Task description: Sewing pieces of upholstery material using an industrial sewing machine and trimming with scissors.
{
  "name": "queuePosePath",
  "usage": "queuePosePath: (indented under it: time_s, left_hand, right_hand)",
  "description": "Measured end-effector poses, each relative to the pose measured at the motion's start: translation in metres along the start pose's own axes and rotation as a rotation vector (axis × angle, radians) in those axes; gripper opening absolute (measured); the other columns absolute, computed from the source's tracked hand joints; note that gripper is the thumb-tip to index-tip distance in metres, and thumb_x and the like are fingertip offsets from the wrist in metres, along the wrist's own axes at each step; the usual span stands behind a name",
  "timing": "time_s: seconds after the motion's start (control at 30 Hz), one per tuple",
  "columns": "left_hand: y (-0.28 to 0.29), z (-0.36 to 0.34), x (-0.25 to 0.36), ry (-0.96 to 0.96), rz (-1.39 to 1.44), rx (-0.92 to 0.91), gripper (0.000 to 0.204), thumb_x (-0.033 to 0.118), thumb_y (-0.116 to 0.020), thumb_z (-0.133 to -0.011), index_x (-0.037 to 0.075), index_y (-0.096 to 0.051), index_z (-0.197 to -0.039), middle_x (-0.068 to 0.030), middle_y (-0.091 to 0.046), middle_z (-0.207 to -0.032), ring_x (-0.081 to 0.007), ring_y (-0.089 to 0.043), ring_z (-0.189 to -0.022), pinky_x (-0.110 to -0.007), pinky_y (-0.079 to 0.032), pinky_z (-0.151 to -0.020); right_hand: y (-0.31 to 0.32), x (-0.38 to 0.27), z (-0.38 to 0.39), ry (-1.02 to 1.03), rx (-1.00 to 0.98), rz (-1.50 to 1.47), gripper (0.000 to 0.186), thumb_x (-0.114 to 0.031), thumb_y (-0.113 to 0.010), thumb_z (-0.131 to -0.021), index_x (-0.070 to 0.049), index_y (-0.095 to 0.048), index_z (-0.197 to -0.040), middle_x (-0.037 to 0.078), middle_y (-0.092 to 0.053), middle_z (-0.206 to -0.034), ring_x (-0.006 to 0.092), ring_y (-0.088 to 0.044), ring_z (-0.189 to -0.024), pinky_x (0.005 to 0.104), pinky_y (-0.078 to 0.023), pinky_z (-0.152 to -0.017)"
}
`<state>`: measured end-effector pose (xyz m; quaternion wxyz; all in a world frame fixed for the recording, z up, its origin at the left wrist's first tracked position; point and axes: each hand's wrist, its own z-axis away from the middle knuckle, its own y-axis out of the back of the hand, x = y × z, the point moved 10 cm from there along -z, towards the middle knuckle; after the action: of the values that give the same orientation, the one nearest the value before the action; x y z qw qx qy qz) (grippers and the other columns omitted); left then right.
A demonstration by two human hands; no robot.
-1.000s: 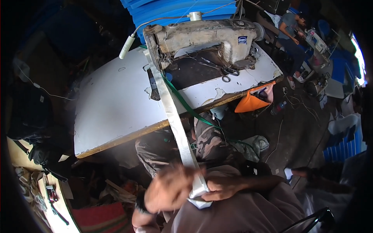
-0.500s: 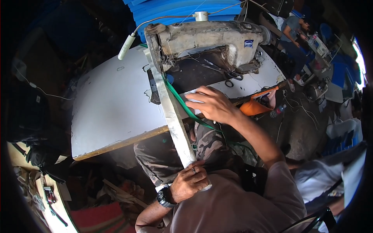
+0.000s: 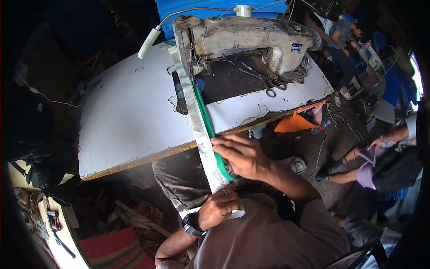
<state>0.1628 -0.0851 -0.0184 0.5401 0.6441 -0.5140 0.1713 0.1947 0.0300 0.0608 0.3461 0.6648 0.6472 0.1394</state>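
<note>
A long silvery-white strip of material (image 3: 205, 152) runs from beneath the sewing machine head (image 3: 251, 38) down over the table's front edge to my lap. My left hand (image 3: 219, 207), wearing a ring and a wristwatch, is closed round its lower end. A narrow green strip (image 3: 208, 117) lies along the right side of the silvery one and also leads up to the machine's needle area. My right hand (image 3: 244, 158) is closed over the green strip against the silvery one, its thumb hidden. Below those fingers the green end curves toward my left hand.
Scissors (image 3: 264, 80) lie on the dark machine bed. The white tabletop (image 3: 130, 112) has chipped patches. A white lamp (image 3: 149, 42) hangs at the machine's left. An orange pouch (image 3: 295, 122) hangs under the table edge. A co-worker (image 3: 340, 49) sits far right; another person's legs (image 3: 347, 168) show nearer.
My right hand has come down and slightly left onto the green strip, drawing it alongside the silvery one. My left hand keeps its grip. Another person has come into view at right.
</note>
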Motion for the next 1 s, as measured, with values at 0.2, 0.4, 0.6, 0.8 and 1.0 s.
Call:
queuePosePath:
  time_s: [0.2,0.4,0.6,0.8,1.0]
  left_hand:
    - [0.001,-0.002,0.004,-0.059,0.003,-0.001,0.024,-0.002,-0.076,-0.058,0.007,-0.069,-0.08,-0.004,-0.07,-0.09,-0.0301,-0.069,-0.113,-0.052,-0.052,-0.112]
    - [0.029,0.002,0.05,-0.099,-0.329,0.132,0.016,0.01,-0.075,-0.062,0.01,-0.071,-0.077,0.0002,-0.067,-0.089,-0.0243,-0.066,-0.116,-0.059,-0.039,-0.121]
    - [0.031,-0.013,0.048,-0.118,-0.088,0.078,0.017,0.0,-0.074,-0.063,0.006,-0.067,-0.077,-0.0044,-0.066,-0.091,-0.0266,-0.066,-0.115,-0.058,-0.037,-0.123]
    - [0.009,-0.006,0.023,-0.078,-0.164,-0.02,0.024,-0.001,-0.075,-0.059,0.006,-0.067,-0.081,-0.0044,-0.064,-0.09,-0.0242,-0.065,-0.11,-0.054,-0.039,-0.123]
    - [0.013,-0.006,0.024,-0.094,-0.153,-0.011,0.025,0.0,-0.074,-0.056,0.005,-0.067,-0.08,-0.0051,-0.065,-0.09,-0.0248,-0.065,-0.109,-0.054,-0.04,-0.122]
  right_hand:
    - [-0.022,-0.001,0.023,-0.031,-0.101,0.016,0.031,-0.001,-0.076,-0.083,0.004,-0.07,-0.113,0.015,-0.072,-0.123,0.029,-0.07,-0.102,0.039,-0.058,-0.088]
    - [0.024,0.025,0.006,-0.121,0.106,-0.2,0.039,0.019,-0.061,-0.08,0.005,-0.07,-0.115,0.018,-0.074,-0.12,0.0306,-0.074,-0.099,0.0382,-0.061,-0.081]
    - [0.025,0.026,-0.002,-0.159,0.041,-0.246,0.035,0.018,-0.061,-0.082,0.005,-0.07,-0.113,0.018,-0.074,-0.118,0.0314,-0.073,-0.106,0.0395,-0.06,-0.087]
    - [-0.01,0.002,0.013,-0.036,-0.112,-0.029,0.033,-0.004,-0.076,-0.085,0.002,-0.068,-0.117,0.014,-0.071,-0.125,0.0295,-0.069,-0.11,0.0385,-0.059,-0.089]
    - [-0.02,0.002,0.021,-0.018,-0.129,0.008,0.032,-0.007,-0.076,-0.086,0.003,-0.068,-0.116,0.013,-0.071,-0.122,0.0283,-0.069,-0.102,0.0383,-0.06,-0.087]
